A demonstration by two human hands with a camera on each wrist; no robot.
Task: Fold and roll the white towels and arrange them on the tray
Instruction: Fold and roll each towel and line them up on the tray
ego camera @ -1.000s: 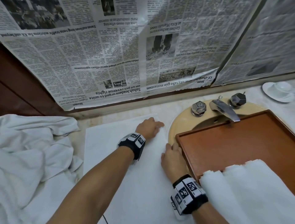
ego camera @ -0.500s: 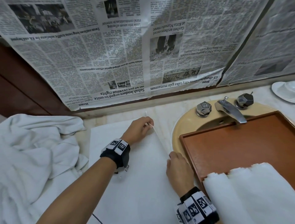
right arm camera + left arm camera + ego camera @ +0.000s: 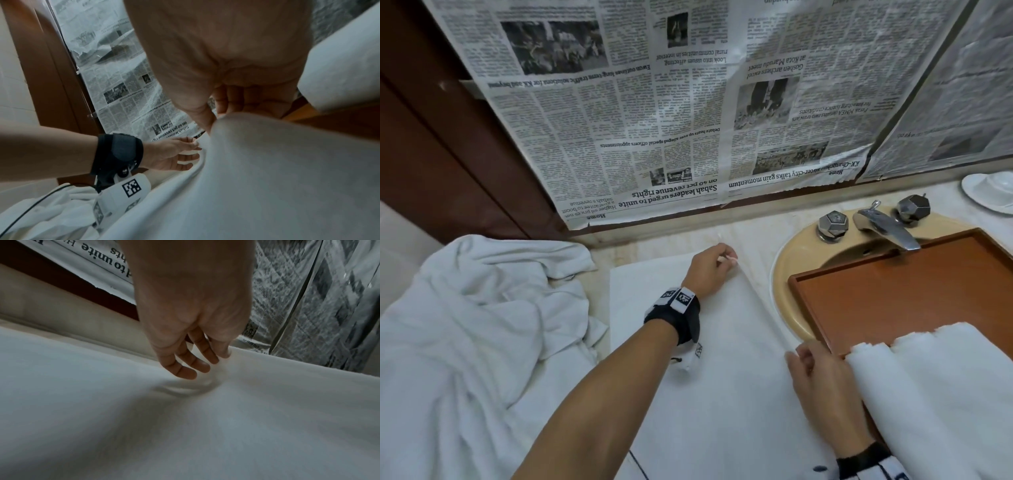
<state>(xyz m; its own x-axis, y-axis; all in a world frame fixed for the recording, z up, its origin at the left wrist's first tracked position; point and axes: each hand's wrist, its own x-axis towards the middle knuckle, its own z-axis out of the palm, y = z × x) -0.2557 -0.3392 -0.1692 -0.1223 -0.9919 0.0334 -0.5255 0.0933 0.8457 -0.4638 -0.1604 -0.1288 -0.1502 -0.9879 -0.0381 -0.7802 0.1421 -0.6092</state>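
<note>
A flat white towel lies spread on the counter in front of me. My left hand pinches its far right corner between thumb and fingers and lifts it a little; the left wrist view shows the same hand nipping a raised peak of cloth. My right hand pinches the towel's right edge nearer to me, and the right wrist view shows that hand with thumb and curled fingers on the edge. A brown tray sits over the sink with rolled white towels at its near end.
A heap of crumpled white towels lies on the left of the counter. The beige sink with a chrome tap and two knobs sits behind the tray. Newspaper covers the back wall. A white saucer stands far right.
Both hands went from lying on the towel to pinching its right edge and lifting it. The right hand slid back toward me along that edge.
</note>
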